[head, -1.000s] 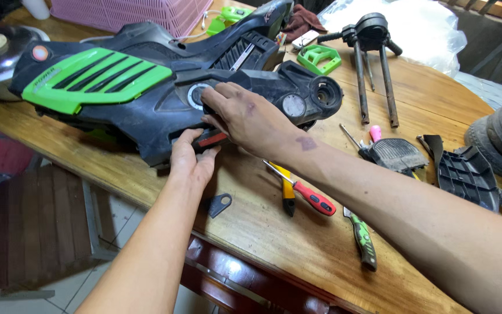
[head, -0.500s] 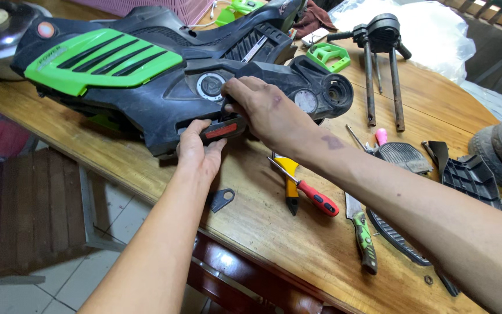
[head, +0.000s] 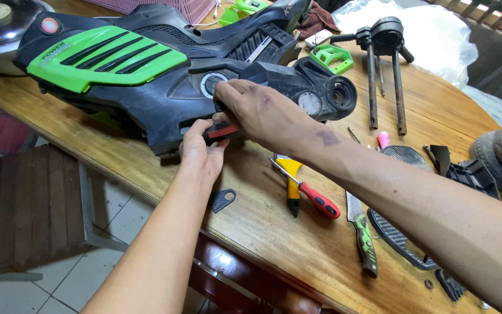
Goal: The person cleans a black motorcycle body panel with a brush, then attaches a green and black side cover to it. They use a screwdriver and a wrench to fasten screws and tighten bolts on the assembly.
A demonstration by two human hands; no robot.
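While both hands (head: 233,131) grip it, blk/green fairing (head: 146,75) on table (head: 297,244), screwdriver (head: 306,192) nearby

White lettering strip (head: 53,53) on green panel (head: 107,62).

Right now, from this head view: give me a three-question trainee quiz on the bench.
1. True or false: the left hand grips the red-handled screwdriver.
2. Which lies nearest the table's front edge? A) small metal bracket B) green plastic piece C) pink-tipped tool
3. Fill in: the right hand rests on the black and ____ scooter body panel.

Key:
1. False; the screwdriver lies loose on the table, and the left hand holds the panel's lower edge at a red reflector.
2. A
3. green
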